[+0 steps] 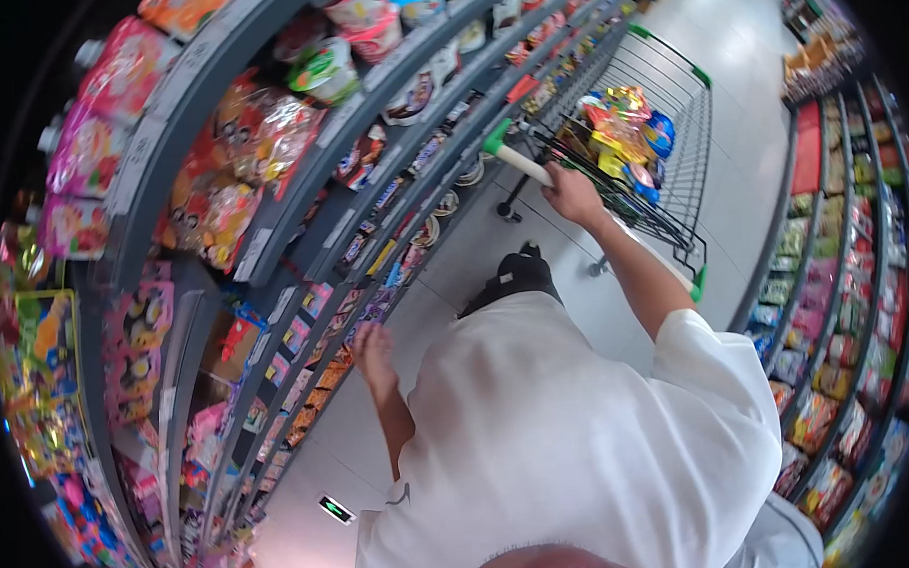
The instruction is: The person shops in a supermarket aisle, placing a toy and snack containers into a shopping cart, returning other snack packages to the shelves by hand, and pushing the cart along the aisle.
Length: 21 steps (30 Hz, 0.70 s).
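Observation:
My right hand (571, 192) is wrapped around the white handle (519, 166) of a wire shopping cart (692, 147), near the handle's green end. Inside the cart lie a shiny gold and yellow package (619, 123) and blue packages (659, 133). Low on the left, my left hand (374, 353) is held out beside the snack shelves (235, 262), its fingers slightly apart and nothing visible in them. Small colourful packets (339, 373) line the shelf close to it. Whether the fingertips touch the shelf I cannot tell.
Tall shelves on the left carry bagged sweets (231, 142), cups (325, 70) and pink pouches (95, 156). More shelves (826, 321) of packets stand on the right. Between them runs a tiled floor (748, 93) bearing a green arrow sign (335, 508).

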Motion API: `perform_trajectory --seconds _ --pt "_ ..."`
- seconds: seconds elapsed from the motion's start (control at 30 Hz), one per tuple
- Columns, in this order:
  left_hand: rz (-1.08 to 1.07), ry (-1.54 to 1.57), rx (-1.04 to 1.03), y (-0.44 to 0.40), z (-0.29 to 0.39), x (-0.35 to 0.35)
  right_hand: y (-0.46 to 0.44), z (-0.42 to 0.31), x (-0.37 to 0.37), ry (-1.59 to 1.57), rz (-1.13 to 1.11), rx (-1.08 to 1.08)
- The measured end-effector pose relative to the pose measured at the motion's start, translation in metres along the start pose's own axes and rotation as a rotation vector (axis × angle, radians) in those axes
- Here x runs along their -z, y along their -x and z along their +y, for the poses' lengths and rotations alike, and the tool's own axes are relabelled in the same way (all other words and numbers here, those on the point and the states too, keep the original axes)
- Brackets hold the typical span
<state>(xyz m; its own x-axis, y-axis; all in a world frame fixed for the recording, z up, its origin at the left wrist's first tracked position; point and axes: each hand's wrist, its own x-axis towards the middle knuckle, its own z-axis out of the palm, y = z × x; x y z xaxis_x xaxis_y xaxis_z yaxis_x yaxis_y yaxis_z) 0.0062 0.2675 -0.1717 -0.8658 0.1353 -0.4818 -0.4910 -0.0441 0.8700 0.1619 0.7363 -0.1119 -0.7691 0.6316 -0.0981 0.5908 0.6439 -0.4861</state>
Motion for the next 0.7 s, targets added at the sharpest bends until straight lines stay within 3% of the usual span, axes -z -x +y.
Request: perform_trajectory --seconds 0.13,0.23,0.43,0.7 --pt "-0.318 -0.211 0.268 0.023 -0.004 -0.036 0.007 -0.009 -0.001 -0.01 0.026 -0.006" --pt "-0.258 -0.343 0.228 0.016 -0.001 -0.04 0.012 -0.014 -0.002 -0.026 -0.013 -0.025" --pt "-0.378 -0.453 0.137 0.011 0.024 -0.062 0.025 -0.028 -0.01 -0.197 0.012 0.004" --pt "-0.55 -0.427 0.233 0.009 0.001 -0.102 0.048 -0.057 -0.023 -0.208 -0.03 -0.023"
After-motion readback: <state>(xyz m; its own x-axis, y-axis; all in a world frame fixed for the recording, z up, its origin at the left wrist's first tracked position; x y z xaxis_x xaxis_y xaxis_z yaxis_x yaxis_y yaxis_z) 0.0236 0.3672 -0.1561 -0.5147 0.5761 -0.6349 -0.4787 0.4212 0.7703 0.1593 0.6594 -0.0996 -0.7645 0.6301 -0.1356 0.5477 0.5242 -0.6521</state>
